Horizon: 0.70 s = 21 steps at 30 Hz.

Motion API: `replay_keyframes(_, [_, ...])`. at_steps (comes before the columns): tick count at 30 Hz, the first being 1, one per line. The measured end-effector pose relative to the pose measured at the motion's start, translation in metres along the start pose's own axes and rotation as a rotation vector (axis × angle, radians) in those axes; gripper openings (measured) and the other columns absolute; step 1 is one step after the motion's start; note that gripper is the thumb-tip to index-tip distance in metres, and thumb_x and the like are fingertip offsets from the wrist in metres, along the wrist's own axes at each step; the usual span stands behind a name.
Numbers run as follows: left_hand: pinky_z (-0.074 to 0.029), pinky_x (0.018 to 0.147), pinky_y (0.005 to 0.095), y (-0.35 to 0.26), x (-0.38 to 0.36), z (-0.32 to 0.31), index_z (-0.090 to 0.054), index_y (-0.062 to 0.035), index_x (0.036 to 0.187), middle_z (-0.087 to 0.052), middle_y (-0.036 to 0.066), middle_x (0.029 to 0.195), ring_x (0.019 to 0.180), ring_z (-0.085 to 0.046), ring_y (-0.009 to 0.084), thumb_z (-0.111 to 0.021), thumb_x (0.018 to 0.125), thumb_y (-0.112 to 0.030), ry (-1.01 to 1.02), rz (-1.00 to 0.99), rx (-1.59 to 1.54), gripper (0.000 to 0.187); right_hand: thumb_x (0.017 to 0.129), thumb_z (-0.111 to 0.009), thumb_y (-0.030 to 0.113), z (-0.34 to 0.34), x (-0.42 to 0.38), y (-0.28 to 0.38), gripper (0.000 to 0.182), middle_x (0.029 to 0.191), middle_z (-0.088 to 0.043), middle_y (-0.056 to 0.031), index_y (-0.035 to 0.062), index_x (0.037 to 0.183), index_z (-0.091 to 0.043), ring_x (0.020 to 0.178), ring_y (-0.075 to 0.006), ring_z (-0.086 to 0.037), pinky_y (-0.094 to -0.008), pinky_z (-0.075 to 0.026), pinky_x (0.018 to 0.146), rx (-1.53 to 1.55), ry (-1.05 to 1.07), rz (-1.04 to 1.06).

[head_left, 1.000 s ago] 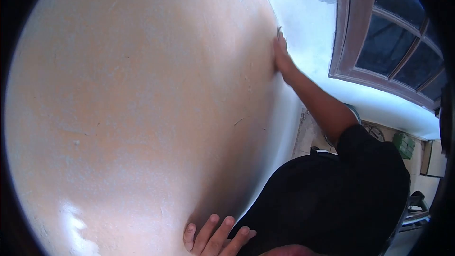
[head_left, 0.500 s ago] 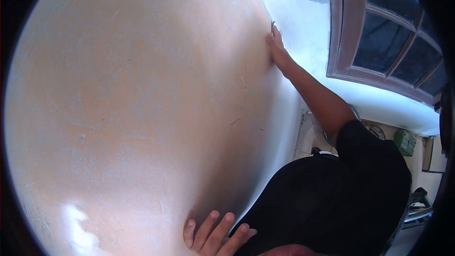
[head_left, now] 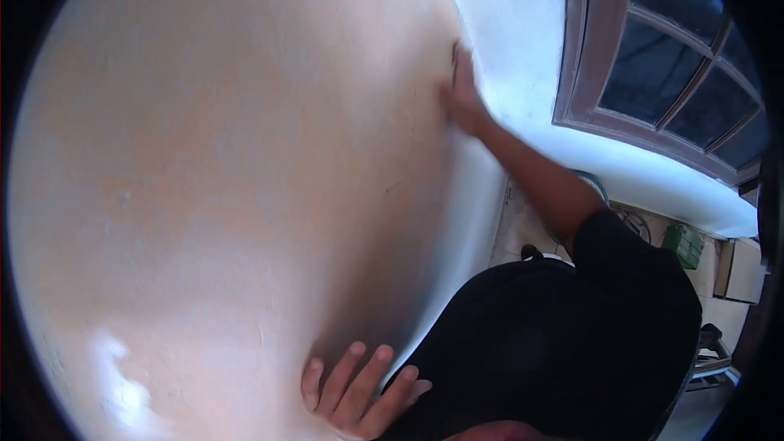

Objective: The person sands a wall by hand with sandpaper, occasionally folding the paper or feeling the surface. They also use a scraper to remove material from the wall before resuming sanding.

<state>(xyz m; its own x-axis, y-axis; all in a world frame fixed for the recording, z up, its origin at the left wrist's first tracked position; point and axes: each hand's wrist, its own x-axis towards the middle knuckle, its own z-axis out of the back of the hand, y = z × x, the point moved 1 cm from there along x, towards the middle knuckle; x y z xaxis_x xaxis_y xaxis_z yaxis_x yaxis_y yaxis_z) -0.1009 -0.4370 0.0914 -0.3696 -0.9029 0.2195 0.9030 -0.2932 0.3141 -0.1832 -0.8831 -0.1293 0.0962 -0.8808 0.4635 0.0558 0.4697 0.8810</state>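
Note:
A broad peach-coloured wall (head_left: pixel 220 180) with faint whitish patches and scratches fills most of the view. My right hand (head_left: pixel 464 94), a little blurred, presses near the wall's edge at the upper right. It grips a thin, flat piece with a dark edge (head_left: pixel 455 53), mostly hidden behind the fingers, so its kind does not show. At the bottom, my left hand (head_left: pixel 359 396) lies with spread fingers against the wall and holds nothing.
Beyond the edge are a white wall (head_left: pixel 514 49) with a grey patch and a brown-framed window (head_left: pixel 653 73). On the tiled floor to the right stand a green crate (head_left: pixel 683 246), a box-like piece (head_left: pixel 739 271) and a metal-framed object (head_left: pixel 712 363).
My right hand has moved a little left and down along the wall with the thin piece. My left hand keeps its spread pose; the whole view has shifted slightly.

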Motion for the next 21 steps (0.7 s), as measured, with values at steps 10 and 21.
replay_keyframes(10, [-0.035, 0.104, 0.0525, -0.001, 0.002, -0.006, -0.066, -0.0230, 0.115, -0.067, 0.009, 0.115, 0.110, -0.061, 0.0312, -0.072, 0.082, -0.050, -0.117, 0.059, 0.078, 0.043, 0.087, -0.046, 0.068, -0.019, -0.106, 0.060, 0.107, 0.159, 0.006, -0.0272, -0.0005, 0.153, 0.003, 0.148, -0.0424, 0.007, -0.0590, -0.002, 0.115, -0.042, 0.095, -0.010])
replay_keyframes(21, [0.000, 0.110, 0.0707, -0.006, 0.098, -0.039, -0.063, -0.0348, 0.125, -0.043, 0.008, 0.150, 0.145, -0.025, 0.0376, -0.052, 0.092, -0.058, -0.292, 0.496, 0.733, 0.043, 0.085, -0.050, 0.071, 0.019, -0.097, 0.077, 0.113, 0.157, 0.010, -0.0312, -0.0023, 0.152, 0.006, 0.146, -0.0453, 0.009, -0.0620, -0.010, 0.113, -0.171, 0.372, 0.054])
